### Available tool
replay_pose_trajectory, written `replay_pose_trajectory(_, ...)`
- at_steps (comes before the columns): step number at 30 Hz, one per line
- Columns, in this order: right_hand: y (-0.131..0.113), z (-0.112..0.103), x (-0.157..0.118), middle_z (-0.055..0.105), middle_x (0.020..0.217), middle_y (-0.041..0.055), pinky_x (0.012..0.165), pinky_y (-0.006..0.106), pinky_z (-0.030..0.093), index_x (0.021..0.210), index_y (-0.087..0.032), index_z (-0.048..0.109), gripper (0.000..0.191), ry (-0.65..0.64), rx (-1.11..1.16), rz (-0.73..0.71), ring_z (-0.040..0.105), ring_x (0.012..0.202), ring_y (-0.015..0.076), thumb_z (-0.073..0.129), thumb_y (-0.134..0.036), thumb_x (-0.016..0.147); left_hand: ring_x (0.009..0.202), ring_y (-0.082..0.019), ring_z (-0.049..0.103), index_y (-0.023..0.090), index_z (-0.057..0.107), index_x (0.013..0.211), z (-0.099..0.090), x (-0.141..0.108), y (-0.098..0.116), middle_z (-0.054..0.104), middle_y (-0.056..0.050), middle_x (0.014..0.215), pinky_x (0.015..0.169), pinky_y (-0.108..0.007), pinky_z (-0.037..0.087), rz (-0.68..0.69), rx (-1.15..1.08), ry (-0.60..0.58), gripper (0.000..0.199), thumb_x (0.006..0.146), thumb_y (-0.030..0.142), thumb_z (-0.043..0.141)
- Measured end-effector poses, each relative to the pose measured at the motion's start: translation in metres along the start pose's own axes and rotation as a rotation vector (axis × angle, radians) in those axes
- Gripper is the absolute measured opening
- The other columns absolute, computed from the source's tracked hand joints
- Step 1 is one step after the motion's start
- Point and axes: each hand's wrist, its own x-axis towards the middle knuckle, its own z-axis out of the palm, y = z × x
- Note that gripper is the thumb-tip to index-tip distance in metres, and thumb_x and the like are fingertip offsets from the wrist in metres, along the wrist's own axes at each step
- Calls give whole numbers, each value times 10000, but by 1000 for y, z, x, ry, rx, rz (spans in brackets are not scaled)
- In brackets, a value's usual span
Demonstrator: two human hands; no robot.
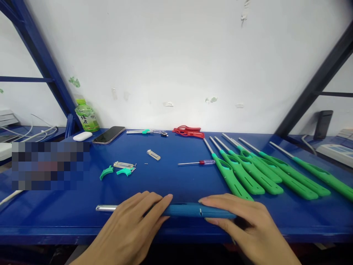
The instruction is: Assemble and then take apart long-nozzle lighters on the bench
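Both hands grip a blue long-nosed gas lighter [184, 210] lying crosswise over the table's front edge, its silver tube pointing left. My left hand [135, 226] closes round it near the tube, with fingertips and thumb on the body. At the other end, the thumb and fingers of my right hand [245, 221] pinch the handle, beside a small pale slot. Several green long-nosed lighters [228, 176] lie side by side beyond my right hand. A screwdriver [204, 162] with a red and clear handle rests just left of them.
On the blue table [165, 180] lie turquoise triggers [107, 172], clear fuel tanks [153, 155], red lighter shell halves [189, 131] and a metal tube with wires [146, 131]. At the back left are a phone [109, 135], a white case [82, 136] and a drink bottle [86, 117].
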Motion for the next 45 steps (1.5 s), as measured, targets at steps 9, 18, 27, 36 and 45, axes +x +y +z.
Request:
replay_pose_trajectory(9,-5,1,-4,801,1201,3,935,286,646,1190,-380,790,206,5,-144,-26,775,1097,211,676,-351,1021,989,-219,728,209,644,1316,0,-3,-2,756,-59,1121,933,-378,589,-77,-91,-42,280,1099,189,470)
replay_pose_trajectory(18,-1,5,-2,760,1293,-26,1041,319,591,1327,-392,689,339,21,-224,-100,713,1208,207,693,-290,1005,1169,-280,664,262,551,1494,3,-16,-8,705,-70,1286,1051,-472,538,-141,-75,-181,421,1074,250,541)
replay_pose_trajectory(27,-3,-17,14,756,1151,-5,943,310,567,1187,-332,698,173,183,-254,-71,708,1102,200,597,-276,1058,1009,-268,663,217,728,1215,-18,16,-75,761,-81,1099,893,-418,525,-190,7,-149,287,1084,306,488)
replay_pose_trajectory(36,46,-49,100,706,1258,147,991,524,527,1317,-203,694,307,-324,-804,-285,639,1199,336,544,-332,1082,927,-296,623,209,778,1032,3,45,-139,755,-99,994,810,-419,494,-186,14,-477,239,1005,299,558)
replay_pose_trajectory(45,56,-35,123,742,1065,137,926,454,466,1008,-178,706,108,-369,-816,-326,665,1081,322,601,-162,1029,791,-262,546,202,631,810,17,61,-127,686,-89,830,722,-378,403,-118,9,-495,282,1016,200,437)
